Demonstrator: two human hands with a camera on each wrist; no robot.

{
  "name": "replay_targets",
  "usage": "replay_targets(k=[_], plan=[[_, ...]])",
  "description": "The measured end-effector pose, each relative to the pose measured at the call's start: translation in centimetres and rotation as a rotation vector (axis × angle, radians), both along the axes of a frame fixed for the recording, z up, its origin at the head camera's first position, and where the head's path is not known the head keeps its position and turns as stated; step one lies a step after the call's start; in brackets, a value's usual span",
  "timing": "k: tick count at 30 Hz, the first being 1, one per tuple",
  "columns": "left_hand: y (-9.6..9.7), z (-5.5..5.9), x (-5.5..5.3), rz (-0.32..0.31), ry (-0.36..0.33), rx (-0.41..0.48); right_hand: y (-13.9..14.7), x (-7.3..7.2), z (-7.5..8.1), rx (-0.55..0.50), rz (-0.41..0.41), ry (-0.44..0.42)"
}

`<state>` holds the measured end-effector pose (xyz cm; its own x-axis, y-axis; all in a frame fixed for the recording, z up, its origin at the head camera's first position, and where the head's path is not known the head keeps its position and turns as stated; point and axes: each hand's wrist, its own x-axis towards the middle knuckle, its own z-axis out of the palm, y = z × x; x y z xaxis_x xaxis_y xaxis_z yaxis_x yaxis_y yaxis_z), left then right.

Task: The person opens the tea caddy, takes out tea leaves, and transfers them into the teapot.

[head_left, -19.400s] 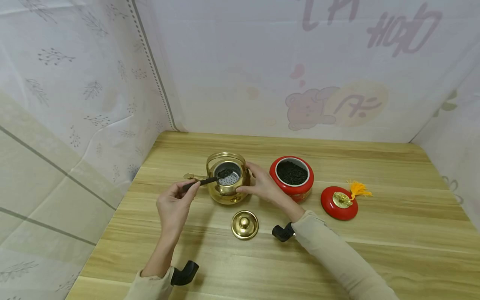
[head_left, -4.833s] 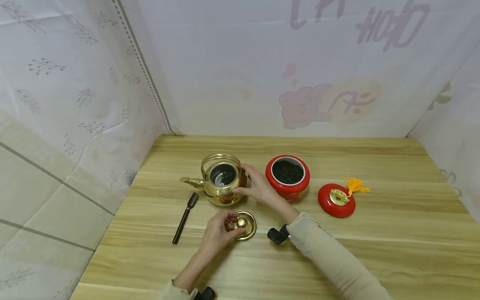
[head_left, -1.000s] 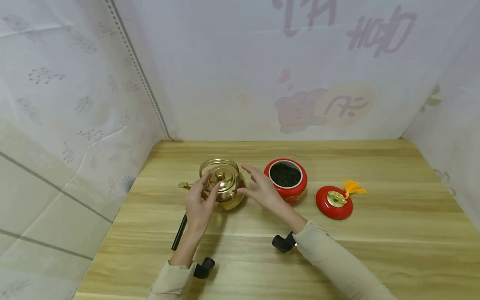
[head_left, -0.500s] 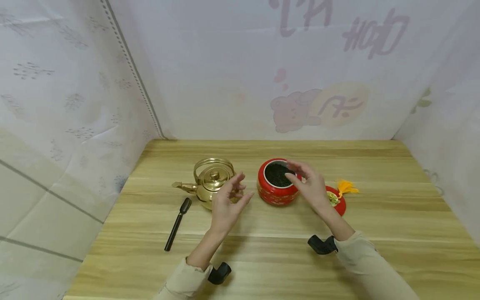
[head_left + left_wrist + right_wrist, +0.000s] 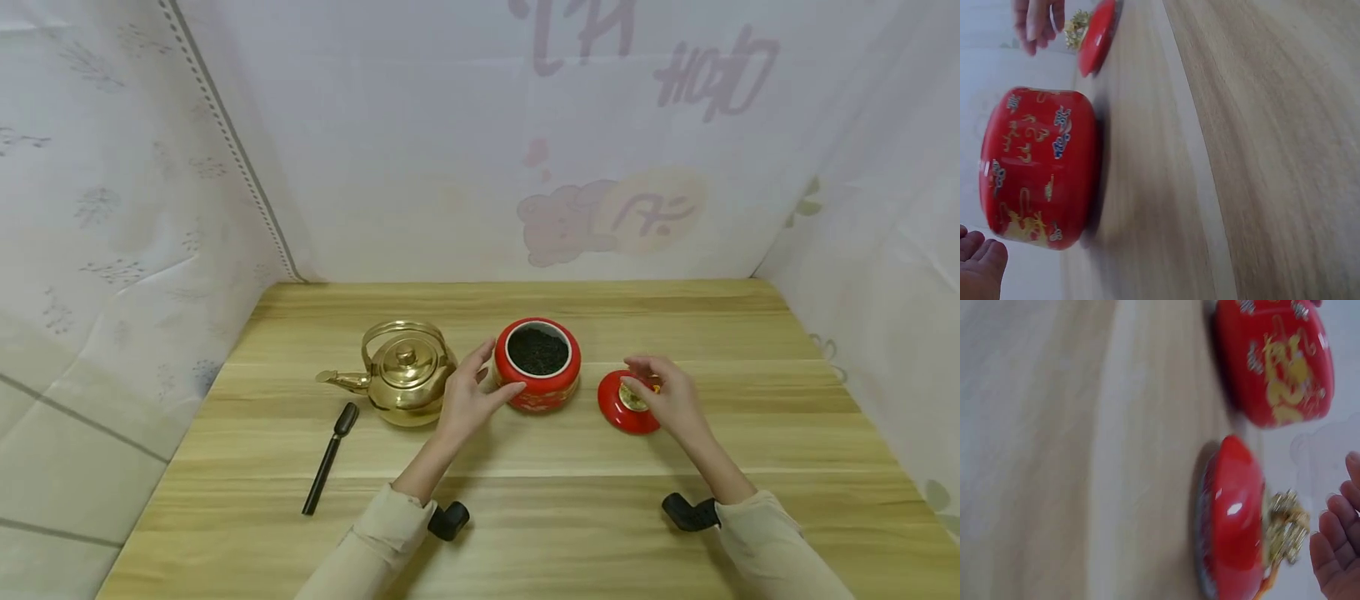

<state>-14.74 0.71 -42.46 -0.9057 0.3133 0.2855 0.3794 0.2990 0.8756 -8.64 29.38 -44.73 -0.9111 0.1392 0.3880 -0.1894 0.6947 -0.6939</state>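
Note:
A red jar (image 5: 538, 392) with gold decoration stands uncovered in the head view, dark tea leaves (image 5: 537, 350) inside it. My left hand (image 5: 471, 398) is at its left side, thumb and fingers spread. The left wrist view shows fingertips (image 5: 985, 257) close to the jar wall; contact is hard to tell. My right hand (image 5: 667, 396) hovers over the red lid (image 5: 618, 410) with its gold knob. In the right wrist view those fingers (image 5: 1334, 531) are loosely bent and apart from the gold knob (image 5: 1285, 525). The hand partly hides the lid's yellow tassel.
Left of the jar stands a brass teapot (image 5: 408, 400), its lid (image 5: 406, 360) on and its spout pointing left. A dark tea scoop (image 5: 327, 462) lies in front of the spout. The wooden table (image 5: 555, 517) meets a patterned cloth backdrop (image 5: 420, 167).
Earlier, my left hand spooned tea into the teapot, laid the scoop down and put the brass lid on. Since then my left hand has moved to the jar, my right hand to the red lid.

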Motion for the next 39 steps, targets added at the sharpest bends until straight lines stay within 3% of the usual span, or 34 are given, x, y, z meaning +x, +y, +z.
replay_targets(k=[9, 19, 32, 39], plan=[[0.8, -0.9, -0.9, -0.005, -0.082, -0.048, 1.5, 0.9, -1.1, 0.107, 0.036, -0.128], [1.1, -1.6, -1.4, -0.013, -0.092, -0.050, 1.8, 1.1, -1.2, 0.165, 0.018, -0.188], [1.2, -2.0, -1.6, -0.030, -0.066, -0.011, 1.8, 0.7, -0.7, 0.217, 0.004, -0.235], [1.2, -2.0, -1.5, -0.032, -0.072, -0.032, 1.6, 0.5, -0.9, 0.238, -0.007, -0.210]])
